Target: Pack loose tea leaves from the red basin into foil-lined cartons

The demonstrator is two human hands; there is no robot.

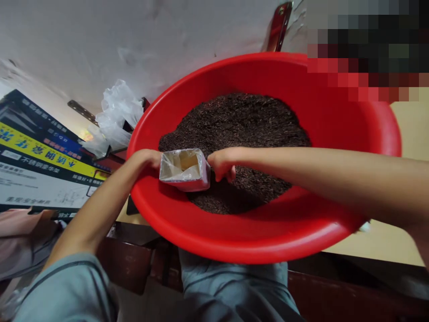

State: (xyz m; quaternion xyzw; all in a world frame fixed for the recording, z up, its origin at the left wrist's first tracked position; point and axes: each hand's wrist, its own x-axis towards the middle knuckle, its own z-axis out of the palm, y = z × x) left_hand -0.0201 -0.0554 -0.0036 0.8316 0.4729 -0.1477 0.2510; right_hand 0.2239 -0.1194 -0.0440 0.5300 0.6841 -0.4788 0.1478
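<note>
a wide red basin (241,243) sits in front of the person, tipped a little toward them, its near rim over their lap. a heap of dark loose grains (241,125) fills the middle and far part of it.

a small box (185,172), open at the top and pale inside, lies in the near left part of the basin, at the near left edge of the heap, with its mouth facing up. the left hand (149,158) is closed on the box's left end, its fingers mostly hidden behind it. the right hand (221,164) is curled, fingers bent down to the grains, touching the box's right wall; whether it grips the box i cannot tell. both forearms are bare, the right 1 crossing over the basin's right side.

left of the basin a crumpled clear plastic bag (117,112) lies by the wall (134,36), and further left stand flat printed cartons (33,154). a metal bracket (279,24) hangs on the wall beyond the far rim. right of the basin shows a yellowish table (414,134).
</note>
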